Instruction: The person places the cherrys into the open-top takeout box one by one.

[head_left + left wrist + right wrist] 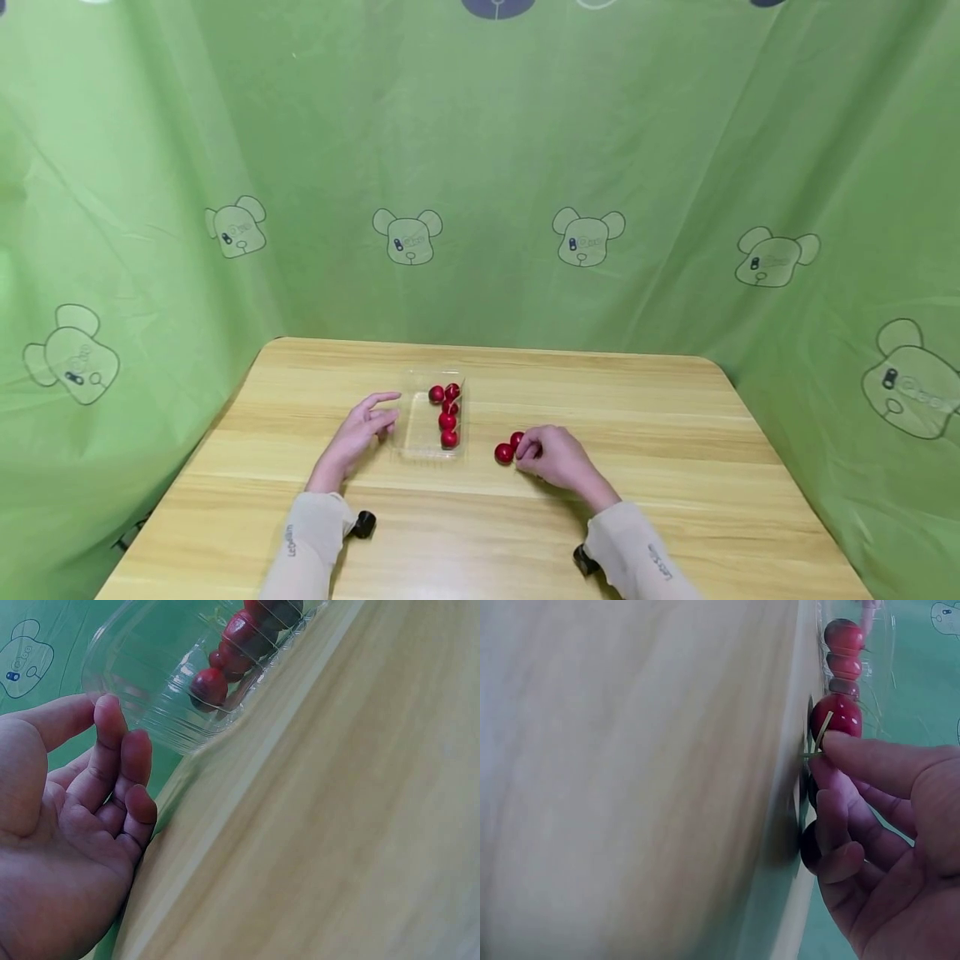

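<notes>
In the head view my right hand point(557, 457) is low over the table beside two loose red cherries point(504, 453). Its thumb and index finger point(870, 759) pinch at a thin green stem point(825, 729), which overlaps a cherry point(838, 716) in the right wrist view. A darker cherry point(810, 846) is partly hidden by the curled fingers. A clear plastic box point(417, 450) holds several cherries point(447, 422) in a row along its right side. At the box's left edge is my left hand point(360, 433), fingers loosely bent, fingertips right at the rim point(101, 682).
The wooden table point(660, 467) has rounded far corners. A green curtain point(495, 167) printed with bear heads surrounds it on the back and sides. Black wrist devices point(364, 524) are worn under both light sleeves point(633, 550).
</notes>
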A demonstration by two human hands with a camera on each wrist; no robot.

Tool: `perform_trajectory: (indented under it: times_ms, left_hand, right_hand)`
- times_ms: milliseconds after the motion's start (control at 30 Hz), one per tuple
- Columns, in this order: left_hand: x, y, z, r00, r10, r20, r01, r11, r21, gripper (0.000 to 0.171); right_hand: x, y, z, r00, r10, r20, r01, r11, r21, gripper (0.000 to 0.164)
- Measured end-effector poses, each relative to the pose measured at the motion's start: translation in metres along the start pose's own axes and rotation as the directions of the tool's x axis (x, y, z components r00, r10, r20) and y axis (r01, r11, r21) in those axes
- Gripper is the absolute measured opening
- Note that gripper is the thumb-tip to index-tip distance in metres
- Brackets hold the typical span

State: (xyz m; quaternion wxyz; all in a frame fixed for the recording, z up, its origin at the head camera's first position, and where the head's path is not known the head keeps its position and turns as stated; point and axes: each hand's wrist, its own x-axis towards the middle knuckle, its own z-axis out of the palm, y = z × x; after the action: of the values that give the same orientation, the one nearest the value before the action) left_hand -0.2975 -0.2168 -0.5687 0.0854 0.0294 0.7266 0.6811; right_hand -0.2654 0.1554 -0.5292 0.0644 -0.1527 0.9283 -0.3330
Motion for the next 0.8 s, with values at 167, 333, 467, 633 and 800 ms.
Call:
perform_trajectory:
  times_ms: [167,333,467,633,800]
  left_hand:
    - [-0.0008,0.0001,0.0002,1.0,-0.003,0.008,0.003,1.0,0.004,0.054]
    - [-0.0009,0.0,0.0005,1.0,0.009,0.01,-0.009,1.0,0.007,0.054]
    - [0.0,-0.0008,0.0009,1.0,0.009,0.008,-0.009,1.0,-0.002,0.054]
    - [0.0002,-0.0013,0.0002,1.0,0.003,0.012,-0.003,1.0,-0.008,0.056]
    - [0.0,-0.0012,-0.0004,1.0,0.003,0.01,-0.003,1.0,-0.006,0.054]
  right_hand:
    - [-0.0002,-0.0008,0.0019,1.0,-0.011,-0.009,0.011,1.0,-0.016,0.014]
    - [0.0004,0.0,0.0032,1.0,-0.017,-0.022,0.017,0.999,-0.031,0.014]
    - [0.0007,-0.0009,0.0028,0.999,-0.021,-0.029,0.02,0.999,-0.033,0.014]
    - [0.0007,-0.0021,0.0018,0.999,-0.029,-0.026,0.029,0.999,-0.019,0.012]
    - [0.0008,-0.0027,0.0004,0.998,-0.05,-0.023,0.05,0.999,0.005,0.011]
